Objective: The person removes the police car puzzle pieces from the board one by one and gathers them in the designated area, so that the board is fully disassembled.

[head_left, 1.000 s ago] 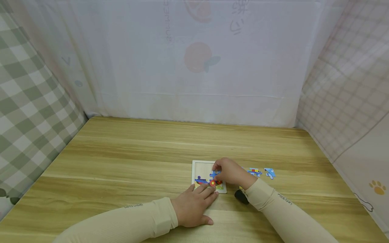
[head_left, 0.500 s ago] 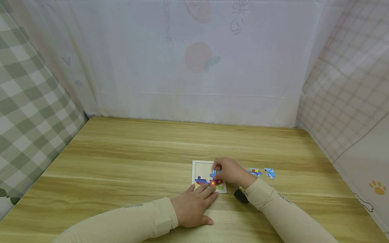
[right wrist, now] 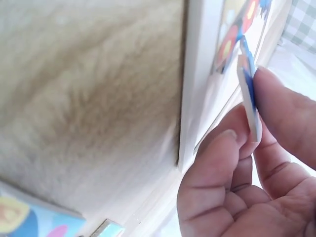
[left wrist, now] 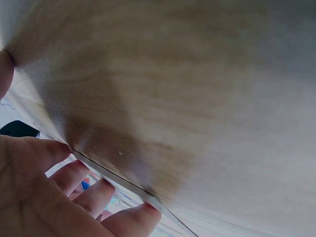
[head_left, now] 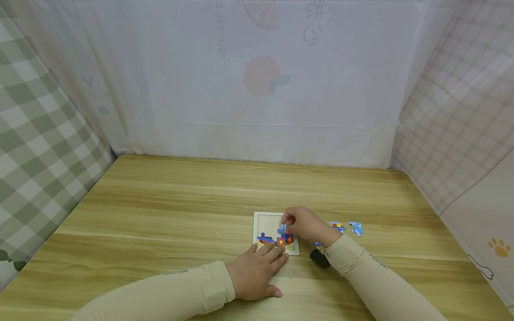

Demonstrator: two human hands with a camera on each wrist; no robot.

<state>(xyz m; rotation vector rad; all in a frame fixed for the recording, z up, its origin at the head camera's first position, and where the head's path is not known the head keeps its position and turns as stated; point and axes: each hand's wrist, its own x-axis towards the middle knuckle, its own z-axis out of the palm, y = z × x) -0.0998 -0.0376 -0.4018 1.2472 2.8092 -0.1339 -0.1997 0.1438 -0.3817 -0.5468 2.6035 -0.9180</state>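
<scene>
A small white-rimmed jigsaw puzzle board [head_left: 269, 222] lies on the table, its lower part filled with blue, red and yellow pieces. My left hand [head_left: 254, 273] rests with outstretched fingers on the board's near edge; in the left wrist view the fingertips [left wrist: 143, 213] press on the rim. Over the board's right side, my right hand [head_left: 307, 226] pinches a blue puzzle piece [right wrist: 248, 94] between thumb and fingers. In the right wrist view that piece is tilted on edge, close above the fitted pieces with red and yellow circles [right wrist: 228, 48]. My right hand partly hides the board's upper right corner.
Loose puzzle pieces lie right of the board: a pale blue one [head_left: 356, 228], a multicoloured one [head_left: 337, 227] and one partly hidden by the right wrist [head_left: 318, 245]. A black object [head_left: 319, 259] sits at that wrist. Cloth walls enclose the wooden table [head_left: 180, 200].
The right hand has lifted and turned slightly, still pinching the blue piece, and more of the fitted pieces below shows. The left hand stays in place.
</scene>
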